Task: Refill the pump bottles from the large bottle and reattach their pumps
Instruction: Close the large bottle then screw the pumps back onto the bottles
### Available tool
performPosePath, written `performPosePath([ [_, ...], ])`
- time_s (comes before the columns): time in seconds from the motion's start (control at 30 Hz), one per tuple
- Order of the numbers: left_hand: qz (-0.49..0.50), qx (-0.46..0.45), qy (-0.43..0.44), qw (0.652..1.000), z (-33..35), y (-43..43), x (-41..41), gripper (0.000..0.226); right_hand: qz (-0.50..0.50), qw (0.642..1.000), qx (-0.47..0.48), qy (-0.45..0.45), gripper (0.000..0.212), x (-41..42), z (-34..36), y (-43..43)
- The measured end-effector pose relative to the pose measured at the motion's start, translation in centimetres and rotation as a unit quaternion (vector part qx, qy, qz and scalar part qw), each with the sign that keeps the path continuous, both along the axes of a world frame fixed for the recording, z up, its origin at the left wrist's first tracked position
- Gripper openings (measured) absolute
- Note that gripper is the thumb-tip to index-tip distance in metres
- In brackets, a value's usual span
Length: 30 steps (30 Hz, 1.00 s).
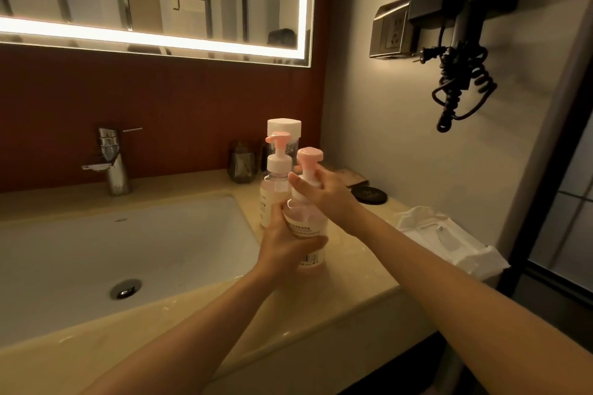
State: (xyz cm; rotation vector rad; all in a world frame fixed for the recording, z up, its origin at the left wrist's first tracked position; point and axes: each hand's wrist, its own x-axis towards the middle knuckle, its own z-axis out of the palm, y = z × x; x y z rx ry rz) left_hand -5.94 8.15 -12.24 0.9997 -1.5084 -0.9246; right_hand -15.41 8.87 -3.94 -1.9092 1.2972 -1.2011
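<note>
On my feed I see only the person's two arms. The left hand [284, 245] and the right hand [325, 194] are bare, and so are both wrists. The left forearm [199, 324] and the right forearm [449, 282] are slim, smooth and uncovered all the way to the lower edge of my view. The fingernails are too blurred for me to judge

Both bare forearms stretched forward and converging, left hand [284, 248] lower, fingers and thumb curled round the front pump bottle [305, 223], right hand [325, 194] above, fingers gripping the same bottle higher up
</note>
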Motion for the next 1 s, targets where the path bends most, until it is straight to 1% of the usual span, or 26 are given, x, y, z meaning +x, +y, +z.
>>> performPosePath([
  [0.07, 0.01, -0.005, -0.009, 1.0, -0.2, -0.3, -0.2, 0.072, -0.021, 1.0, -0.005, -0.015, 0.039, 0.1, -0.4, 0.3],
  [0.13, 0.018, -0.009, -0.008, 1.0, -0.4, -0.7, -0.1, 0.072, -0.084, 0.995, -0.05, -0.023, 0.041, 0.2, -1.3, 0.9],
  [0.2, 0.022, -0.01, -0.008, 1.0, -0.6, -0.9, 0.0, 0.073, -0.172, 0.977, -0.116, -0.043, 0.045, 0.2, -2.2, 1.5],
  [0.23, 0.025, -0.01, -0.011, 1.0, -0.6, -1.0, 0.0, 0.073, -0.205, 0.967, -0.133, -0.068, 0.046, 0.2, -2.3, 1.7],
  [0.27, 0.027, -0.009, -0.014, 0.999, -0.6, -1.0, 0.1, 0.073, -0.22, 0.963, -0.128, -0.09, 0.049, 0.1, -2.2, 1.5],
  [0.3, 0.027, -0.008, -0.014, 0.999, -0.5, -1.0, 0.0, 0.073, -0.212, 0.966, -0.105, -0.101, 0.053, 0.1, -1.9, 1.3],
  [0.33, 0.026, -0.008, -0.013, 1.0, -0.5, -1.0, 0.0, 0.074, -0.181, 0.976, -0.076, -0.097, 0.056, 0.1, -1.6, 1.0],
  [0.4, 0.023, -0.013, -0.008, 1.0, -0.5, -0.9, -0.1, 0.073, -0.11, 0.992, -0.038, -0.048, 0.058, 0.5, -1.4, 0.7],
  [0.43, 0.023, -0.016, -0.006, 1.0, -0.5, -0.9, -0.2, 0.072, -0.1, 0.994, -0.036, -0.019, 0.057, 0.8, -1.6, 0.8],
  [0.57, 0.026, -0.025, -0.015, 0.999, -0.1, -1.3, -0.3, 0.07, -0.178, 0.975, -0.125, 0.038, 0.054, 0.6, -2.9, 1.2],
  [0.63, 0.016, -0.032, -0.02, 0.999, 0.2, -1.7, -0.5, 0.068, -0.185, 0.974, -0.118, 0.052, 0.057, 0.1, -2.9, 0.7],
  [0.73, 0.026, -0.045, -0.041, 0.998, 0.4, -2.0, -1.1, 0.073, -0.217, 0.969, -0.112, 0.03, 0.055, -0.5, -2.8, 0.0],
  [0.8, 0.043, -0.043, -0.055, 0.997, 0.2, -1.9, -1.2, 0.076, -0.248, 0.957, -0.149, 0.007, 0.047, -0.4, -2.9, 0.2],
  [0.87, 0.055, -0.037, -0.072, 0.995, 0.0, -1.6, -0.5, 0.073, -0.257, 0.947, -0.192, -0.021, 0.04, -0.1, -3.1, 0.8],
  [0.93, 0.07, -0.037, -0.101, 0.992, -0.1, -1.0, 1.3, 0.073, -0.241, 0.944, -0.219, -0.052, 0.031, 1.0, -3.0, 1.4],
  [1.0, 0.092, -0.034, -0.131, 0.986, 0.2, -0.2, 3.8, 0.072, -0.207, 0.951, -0.222, -0.059, 0.024, 2.7, -2.7, 1.9],
])
